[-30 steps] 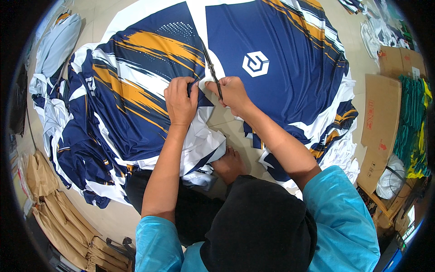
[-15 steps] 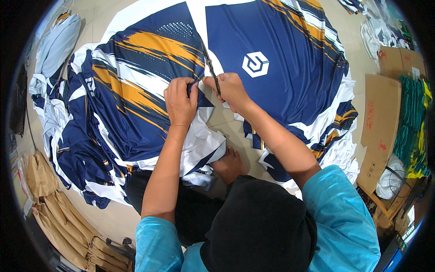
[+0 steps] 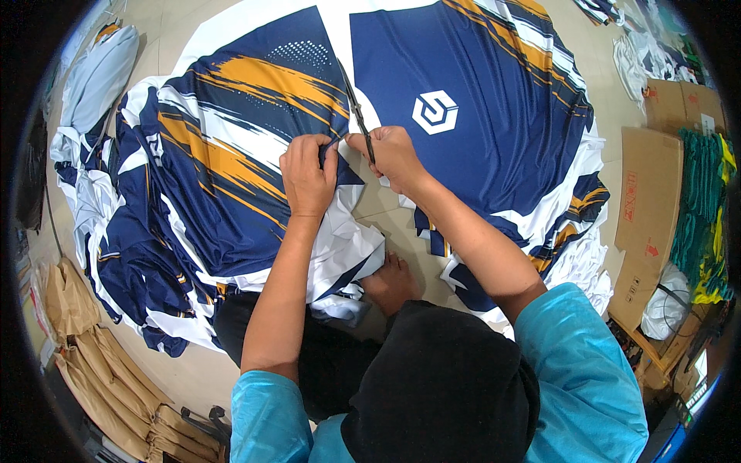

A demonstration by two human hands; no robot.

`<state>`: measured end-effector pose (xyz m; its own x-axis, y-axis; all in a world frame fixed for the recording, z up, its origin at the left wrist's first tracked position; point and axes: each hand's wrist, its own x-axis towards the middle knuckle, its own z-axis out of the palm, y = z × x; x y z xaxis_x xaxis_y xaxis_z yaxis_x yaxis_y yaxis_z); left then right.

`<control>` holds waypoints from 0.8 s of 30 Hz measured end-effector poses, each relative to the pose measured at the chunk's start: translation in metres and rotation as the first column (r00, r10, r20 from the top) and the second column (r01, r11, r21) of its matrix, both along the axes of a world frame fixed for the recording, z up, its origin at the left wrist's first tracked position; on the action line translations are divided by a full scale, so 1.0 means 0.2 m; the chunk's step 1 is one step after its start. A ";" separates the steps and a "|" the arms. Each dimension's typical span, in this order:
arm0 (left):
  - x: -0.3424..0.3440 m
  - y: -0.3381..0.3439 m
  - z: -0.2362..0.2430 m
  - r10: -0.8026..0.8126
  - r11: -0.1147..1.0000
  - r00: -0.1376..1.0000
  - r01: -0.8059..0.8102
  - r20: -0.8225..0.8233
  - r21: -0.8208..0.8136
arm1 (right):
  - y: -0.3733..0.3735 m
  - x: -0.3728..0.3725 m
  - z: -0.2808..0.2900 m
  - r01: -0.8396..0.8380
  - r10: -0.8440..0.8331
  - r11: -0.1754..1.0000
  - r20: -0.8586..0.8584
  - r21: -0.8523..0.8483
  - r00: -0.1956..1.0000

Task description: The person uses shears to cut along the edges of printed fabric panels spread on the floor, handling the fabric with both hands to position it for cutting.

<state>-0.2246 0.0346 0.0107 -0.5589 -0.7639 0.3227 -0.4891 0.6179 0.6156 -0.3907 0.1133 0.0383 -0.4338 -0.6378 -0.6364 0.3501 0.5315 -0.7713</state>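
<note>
My right hand (image 3: pixel 390 154) is closed round the handles of a pair of dark scissors (image 3: pixel 356 108), whose blades point away from me along the edge of the left piece. My left hand (image 3: pixel 309 174) pinches the near edge of that piece, a navy printed fabric (image 3: pixel 255 116) with orange and white streaks, just left of the scissors. Right of the blades lies a second navy fabric piece (image 3: pixel 478 139) with a white hexagonal emblem. White fabric (image 3: pixel 343 239) hangs crumpled below my left hand. The handles are mostly hidden by my right fingers.
My bare foot (image 3: pixel 392 279) rests on the tiled floor between the pieces. Cardboard boxes (image 3: pixel 648 224) and stacked green fabric (image 3: pixel 692 208) stand at the right. Brown wrapped bundles (image 3: pixel 108 378) lie at lower left, and a pale grey bundle (image 3: pixel 100 77) at upper left.
The fabric and the scissors have shifted very slightly toward me. Both hands keep their hold in nearly the same place.
</note>
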 end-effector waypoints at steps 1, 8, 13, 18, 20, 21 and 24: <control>0.00 0.00 0.00 0.000 1.000 1.000 0.000 -0.005 -0.001 | 0.00 0.00 -0.01 -0.001 0.001 1.000 -0.010 0.003 1.000; 0.00 0.00 0.00 0.003 1.000 1.000 -0.003 -0.008 -0.002 | 0.00 0.01 -0.01 -0.012 0.012 1.000 -0.036 0.011 0.999; 0.00 0.00 0.00 0.004 1.000 1.000 -0.004 -0.018 -0.007 | -0.01 0.01 0.05 -0.012 0.013 1.000 -0.012 0.009 1.000; -0.01 0.00 0.00 0.003 1.000 1.000 -0.003 -0.029 -0.017 | -0.04 -0.02 0.02 0.009 -0.002 0.996 0.068 -0.093 0.998; 0.00 0.00 0.00 0.002 1.000 1.000 -0.002 -0.024 -0.015 | -0.05 -0.03 0.02 -0.046 0.049 0.990 0.015 -0.136 0.999; 0.00 0.00 0.00 0.001 1.000 1.000 -0.002 -0.023 -0.015 | -0.05 -0.03 0.02 -0.074 0.073 0.985 -0.014 -0.156 0.997; 0.00 0.00 -0.01 -0.002 1.000 1.000 0.001 -0.027 -0.023 | -0.05 -0.04 0.02 -0.087 0.086 0.981 -0.013 -0.172 0.996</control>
